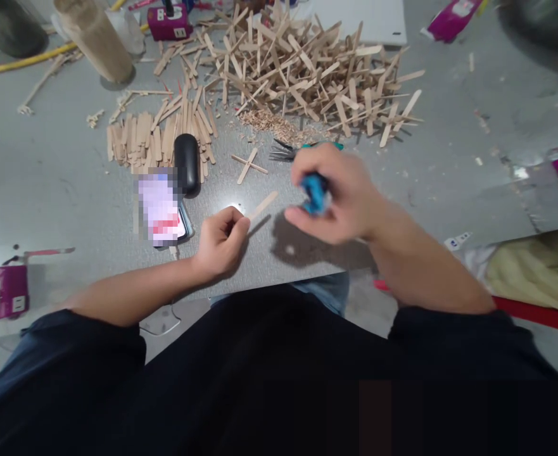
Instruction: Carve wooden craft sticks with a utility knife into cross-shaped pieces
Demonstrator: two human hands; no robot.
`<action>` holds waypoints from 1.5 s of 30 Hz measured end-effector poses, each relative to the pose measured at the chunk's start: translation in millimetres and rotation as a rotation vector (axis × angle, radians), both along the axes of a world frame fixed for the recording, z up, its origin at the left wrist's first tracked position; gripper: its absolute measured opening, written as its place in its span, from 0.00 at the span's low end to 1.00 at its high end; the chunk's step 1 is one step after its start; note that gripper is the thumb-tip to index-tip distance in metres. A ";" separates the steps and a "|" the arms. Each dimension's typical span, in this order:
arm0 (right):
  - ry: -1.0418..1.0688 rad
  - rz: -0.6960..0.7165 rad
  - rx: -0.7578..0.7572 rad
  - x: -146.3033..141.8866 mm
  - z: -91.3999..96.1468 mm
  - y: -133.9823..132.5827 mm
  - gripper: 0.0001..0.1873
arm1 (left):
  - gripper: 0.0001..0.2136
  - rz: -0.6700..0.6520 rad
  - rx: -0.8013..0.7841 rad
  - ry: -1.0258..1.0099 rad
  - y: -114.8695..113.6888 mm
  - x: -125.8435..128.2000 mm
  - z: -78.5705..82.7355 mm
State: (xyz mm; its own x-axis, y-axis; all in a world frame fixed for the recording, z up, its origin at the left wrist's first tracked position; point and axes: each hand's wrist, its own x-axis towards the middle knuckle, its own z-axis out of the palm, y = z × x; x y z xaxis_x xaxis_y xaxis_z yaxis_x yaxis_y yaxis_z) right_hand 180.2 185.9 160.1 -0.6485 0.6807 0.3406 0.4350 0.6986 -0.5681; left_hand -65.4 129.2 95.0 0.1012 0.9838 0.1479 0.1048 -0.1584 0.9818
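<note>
Low over the table, my left hand (pixel 223 239) is closed, pinching one end of a flat wooden craft stick (pixel 263 204) that points up and to the right. My right hand (pixel 338 193) curls around a small blue-and-black object (pixel 315 192), too blurred to name, raised above the table with a shadow below. Just beyond the left hand lie two craft sticks crossed in an X (pixel 249 166). Partly behind the right hand are pliers (pixel 284 151) with dark jaws and green handles.
A large heap of crossed craft sticks (pixel 302 69) spreads at the back, with loose sticks (pixel 139 139) to its left. Closer in are a black oblong case (pixel 187 164) and a phone (pixel 159 206) with a cable. Wood shavings (pixel 273 123) lie before the heap.
</note>
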 end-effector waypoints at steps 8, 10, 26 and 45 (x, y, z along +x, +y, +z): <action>-0.388 -0.150 -0.159 -6.0 -48.3 52.8 0.15 | 0.24 0.078 -0.080 -0.209 1.7 3.8 -9.1; -0.355 -0.167 -0.132 -4.2 -55.6 50.9 0.16 | 0.24 0.082 -0.123 -0.277 3.3 5.1 -9.4; -0.367 -0.116 0.034 -18.2 -62.7 36.3 0.16 | 0.26 0.021 -0.165 -0.309 1.5 4.5 -10.1; -0.233 0.160 -0.032 20.4 -47.7 46.0 0.22 | 0.20 -0.044 0.171 -0.147 -0.5 -2.4 -8.9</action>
